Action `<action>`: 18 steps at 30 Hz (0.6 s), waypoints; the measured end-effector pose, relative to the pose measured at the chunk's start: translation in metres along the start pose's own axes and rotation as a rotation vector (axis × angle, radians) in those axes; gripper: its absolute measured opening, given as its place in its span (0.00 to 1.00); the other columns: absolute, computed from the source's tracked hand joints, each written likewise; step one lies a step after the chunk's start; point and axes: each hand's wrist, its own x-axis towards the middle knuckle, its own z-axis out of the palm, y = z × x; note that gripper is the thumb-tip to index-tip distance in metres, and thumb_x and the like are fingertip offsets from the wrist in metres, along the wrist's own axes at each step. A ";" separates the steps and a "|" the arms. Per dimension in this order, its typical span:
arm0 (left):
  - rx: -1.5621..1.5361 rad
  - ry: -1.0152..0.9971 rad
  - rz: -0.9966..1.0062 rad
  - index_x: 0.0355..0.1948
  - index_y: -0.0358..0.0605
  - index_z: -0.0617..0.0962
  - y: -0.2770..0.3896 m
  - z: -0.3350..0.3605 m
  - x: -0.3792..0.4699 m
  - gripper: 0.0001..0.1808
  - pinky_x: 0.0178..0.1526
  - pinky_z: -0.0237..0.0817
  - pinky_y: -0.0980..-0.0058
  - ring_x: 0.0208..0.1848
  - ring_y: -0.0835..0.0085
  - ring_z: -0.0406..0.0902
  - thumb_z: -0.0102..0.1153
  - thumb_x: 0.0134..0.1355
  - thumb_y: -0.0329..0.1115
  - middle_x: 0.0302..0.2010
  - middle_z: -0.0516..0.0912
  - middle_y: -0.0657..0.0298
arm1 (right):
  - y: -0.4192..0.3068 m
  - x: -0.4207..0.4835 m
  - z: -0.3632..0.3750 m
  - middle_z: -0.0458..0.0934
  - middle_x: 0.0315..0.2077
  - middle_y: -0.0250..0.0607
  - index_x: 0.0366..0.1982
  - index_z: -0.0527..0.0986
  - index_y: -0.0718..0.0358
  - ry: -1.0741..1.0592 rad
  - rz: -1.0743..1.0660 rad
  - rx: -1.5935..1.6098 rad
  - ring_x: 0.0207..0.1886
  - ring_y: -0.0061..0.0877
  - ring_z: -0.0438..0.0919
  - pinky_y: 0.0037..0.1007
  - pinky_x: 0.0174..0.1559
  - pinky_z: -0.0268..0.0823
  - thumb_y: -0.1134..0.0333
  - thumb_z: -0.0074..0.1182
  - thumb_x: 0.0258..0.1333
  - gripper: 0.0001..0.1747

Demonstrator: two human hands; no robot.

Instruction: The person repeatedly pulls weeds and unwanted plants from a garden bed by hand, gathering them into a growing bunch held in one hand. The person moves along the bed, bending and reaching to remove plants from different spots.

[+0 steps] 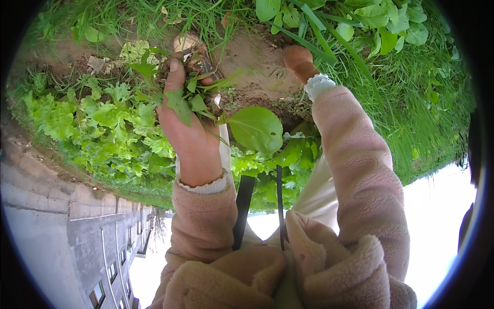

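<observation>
My left hand (pixel 191 127) is closed around a bunch of small green leafy plants (pixel 193 98), above a strip of brown soil. One broad round leaf (pixel 255 129) sticks out of the bunch to the right. Just beyond the fingers is a light-coloured shoe (pixel 186 41), partly hidden by the hand and plants. My right hand (pixel 299 60) reaches down to the edge of the soil (pixel 254 61), beside long flat green leaves (pixel 324 42). Its fingers are hidden, so whether they hold anything does not show.
Grassy thin-leaved plants (pixel 401 112) grow thickly on the right, with broad-leaved greens (pixel 378 19) at the top right. Frilly lettuce-like plants (pixel 112 119) fill the left side. Two dark straps (pixel 244 208) hang before my pink fleece jacket (pixel 243 274). A grey building (pixel 92 247) stands at lower left.
</observation>
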 end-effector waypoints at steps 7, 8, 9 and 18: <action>-0.012 -0.036 -0.013 0.40 0.40 0.76 0.000 0.002 0.000 0.12 0.25 0.64 0.82 0.25 0.79 0.72 0.51 0.61 0.38 0.27 0.77 0.66 | 0.003 -0.037 0.023 0.77 0.38 0.52 0.34 0.78 0.64 -0.129 0.080 0.205 0.44 0.42 0.76 0.42 0.44 0.69 0.65 0.42 0.53 0.15; -0.017 -0.035 -0.015 0.40 0.40 0.76 0.001 0.002 0.000 0.12 0.26 0.64 0.81 0.25 0.79 0.72 0.51 0.61 0.38 0.27 0.77 0.66 | 0.001 -0.044 0.027 0.77 0.38 0.52 0.35 0.77 0.64 -0.249 0.024 0.168 0.44 0.42 0.76 0.42 0.44 0.69 0.65 0.41 0.54 0.16; -0.021 -0.031 -0.018 0.41 0.40 0.75 0.001 0.001 0.000 0.13 0.26 0.65 0.81 0.25 0.79 0.72 0.51 0.60 0.38 0.27 0.76 0.65 | 0.000 -0.047 0.029 0.77 0.39 0.52 0.36 0.77 0.64 -0.413 -0.073 0.153 0.44 0.42 0.76 0.41 0.45 0.68 0.64 0.40 0.55 0.16; -0.085 -0.003 -0.027 0.43 0.42 0.74 0.006 -0.010 0.005 0.13 0.28 0.65 0.79 0.26 0.77 0.72 0.52 0.60 0.38 0.29 0.77 0.66 | -0.056 0.030 -0.009 0.78 0.34 0.53 0.43 0.73 0.65 0.518 0.134 0.813 0.39 0.42 0.76 0.36 0.43 0.68 0.62 0.48 0.54 0.17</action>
